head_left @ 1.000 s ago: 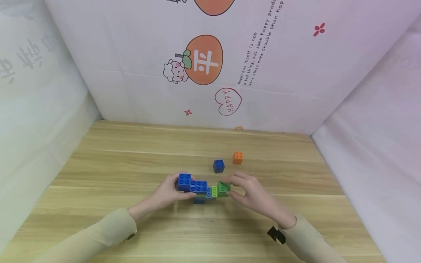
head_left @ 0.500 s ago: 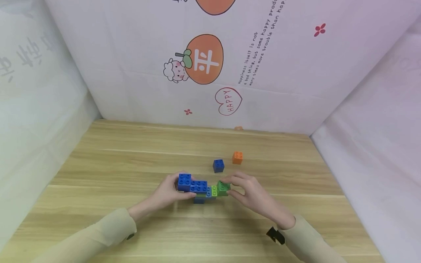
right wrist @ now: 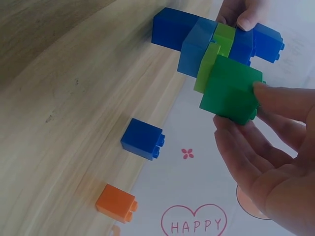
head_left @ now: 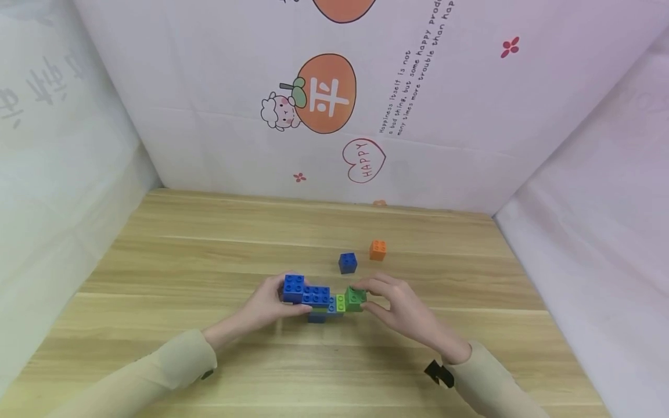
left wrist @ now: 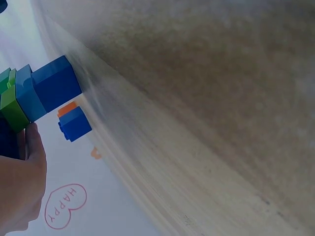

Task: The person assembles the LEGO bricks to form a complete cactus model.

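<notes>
A small build of blue and green bricks [head_left: 319, 299] is held just above the wooden table [head_left: 209, 261]. My left hand [head_left: 266, 306] grips its blue left end [head_left: 294, 287]; in the left wrist view the thumb [left wrist: 34, 147] presses under the bricks [left wrist: 39, 93]. My right hand [head_left: 397, 305] pinches the dark green brick [head_left: 355, 298] at the right end, fingers above and thumb below. In the right wrist view the green brick [right wrist: 230, 89] sits against a lime piece [right wrist: 206, 66] and light blue brick [right wrist: 197, 46].
A loose blue brick [head_left: 347, 263] and an orange brick [head_left: 378, 250] lie on the table behind the hands; they also show in the right wrist view as the blue brick [right wrist: 142, 139] and orange brick [right wrist: 116, 203]. White printed walls [head_left: 334, 104] close in the back and sides.
</notes>
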A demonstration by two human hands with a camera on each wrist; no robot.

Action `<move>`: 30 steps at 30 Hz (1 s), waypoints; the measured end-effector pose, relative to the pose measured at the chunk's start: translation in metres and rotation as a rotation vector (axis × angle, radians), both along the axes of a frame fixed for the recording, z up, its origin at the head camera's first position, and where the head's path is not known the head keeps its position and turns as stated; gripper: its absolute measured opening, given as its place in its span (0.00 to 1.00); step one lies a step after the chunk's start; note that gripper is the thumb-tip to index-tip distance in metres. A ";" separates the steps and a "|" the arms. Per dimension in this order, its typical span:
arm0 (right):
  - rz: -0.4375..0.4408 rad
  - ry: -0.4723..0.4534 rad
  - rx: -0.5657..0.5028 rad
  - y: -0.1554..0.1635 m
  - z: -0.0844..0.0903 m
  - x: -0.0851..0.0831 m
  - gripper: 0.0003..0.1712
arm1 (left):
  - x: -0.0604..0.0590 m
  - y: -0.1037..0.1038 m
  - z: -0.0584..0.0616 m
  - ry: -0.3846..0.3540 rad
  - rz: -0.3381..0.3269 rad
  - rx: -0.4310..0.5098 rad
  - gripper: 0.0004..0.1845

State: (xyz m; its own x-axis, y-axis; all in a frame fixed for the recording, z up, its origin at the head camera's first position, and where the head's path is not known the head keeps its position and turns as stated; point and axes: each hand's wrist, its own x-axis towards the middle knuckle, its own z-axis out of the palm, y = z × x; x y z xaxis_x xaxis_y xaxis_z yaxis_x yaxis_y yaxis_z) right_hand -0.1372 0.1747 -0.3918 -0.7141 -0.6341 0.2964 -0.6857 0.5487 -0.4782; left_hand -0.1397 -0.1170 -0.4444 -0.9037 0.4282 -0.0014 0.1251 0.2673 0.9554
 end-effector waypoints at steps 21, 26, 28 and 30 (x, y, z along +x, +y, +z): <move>0.015 -0.049 0.025 0.003 0.005 -0.001 0.22 | -0.001 0.001 -0.004 0.003 -0.009 -0.003 0.22; 0.028 -0.055 0.024 0.002 0.005 -0.001 0.20 | -0.002 0.001 -0.004 0.000 -0.010 0.005 0.22; 0.027 -0.058 0.020 0.002 0.006 -0.001 0.20 | -0.001 0.001 -0.003 0.000 -0.011 0.007 0.22; 0.022 -0.057 0.018 0.001 0.006 -0.001 0.20 | -0.001 0.001 -0.003 0.002 -0.011 0.007 0.22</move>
State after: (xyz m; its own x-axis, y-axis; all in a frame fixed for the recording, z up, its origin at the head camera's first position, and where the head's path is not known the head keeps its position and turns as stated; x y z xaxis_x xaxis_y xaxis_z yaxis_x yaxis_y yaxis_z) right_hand -0.1378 0.1758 -0.3857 -0.7155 -0.6548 0.2435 -0.6694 0.5428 -0.5072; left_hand -0.1408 -0.1164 -0.4475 -0.8991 0.4378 0.0035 0.1299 0.2592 0.9570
